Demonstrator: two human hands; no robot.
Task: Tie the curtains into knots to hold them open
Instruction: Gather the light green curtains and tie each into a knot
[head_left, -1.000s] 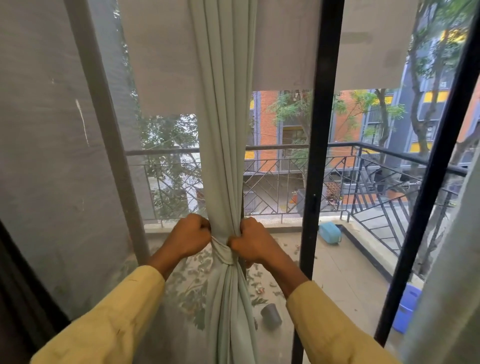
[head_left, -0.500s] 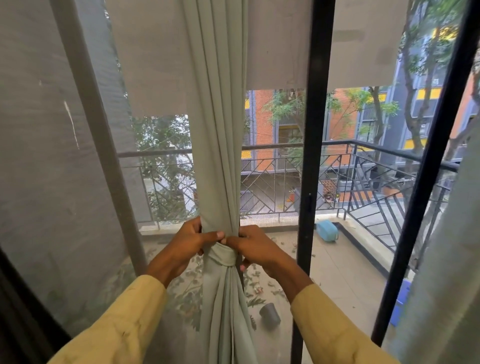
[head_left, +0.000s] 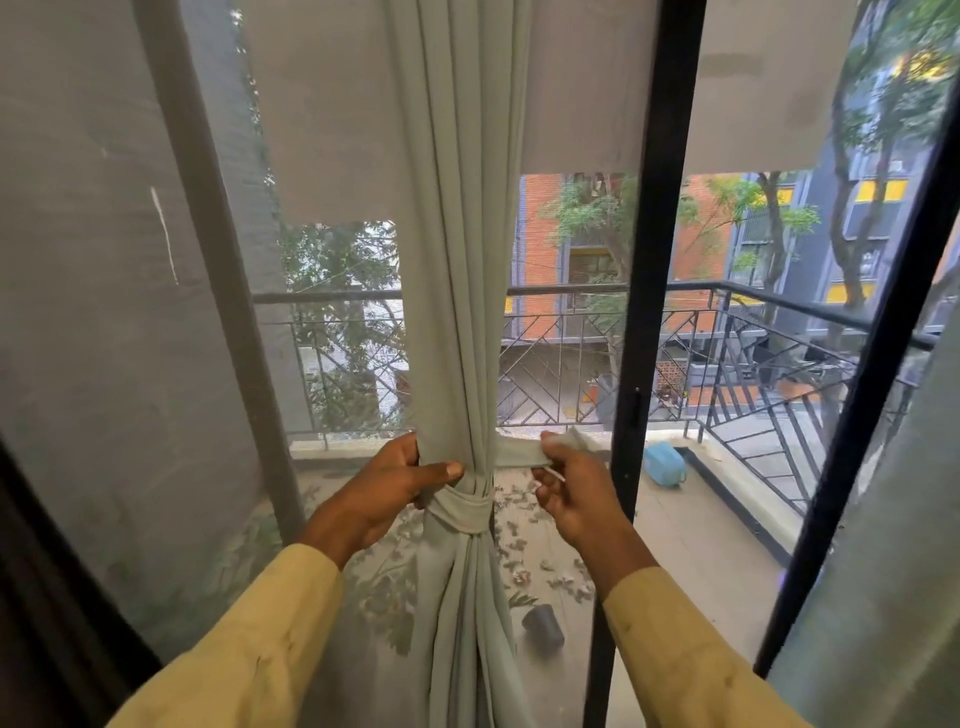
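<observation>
A pale green curtain (head_left: 467, 260) hangs gathered in the middle of the window. A band of the same cloth (head_left: 462, 512) is wrapped around it at hand height. My left hand (head_left: 395, 488) grips the gathered curtain just above the band, thumb across the front. My right hand (head_left: 566, 483) pinches the loose end of the cloth strip (head_left: 519, 454) and holds it out to the right, taut and level. A second curtain (head_left: 883, 571) hangs at the far right edge.
Behind the curtain is a mesh screen with a grey frame post (head_left: 228, 312) on the left and black door frames (head_left: 644, 312) on the right. Outside lies a balcony with a black railing (head_left: 727, 343), a blue container (head_left: 665, 464) and a grey cup (head_left: 543, 626).
My right hand has drawn the strip's end out of the wrap to the right. My left hand has shifted up onto the curtain above the band.
</observation>
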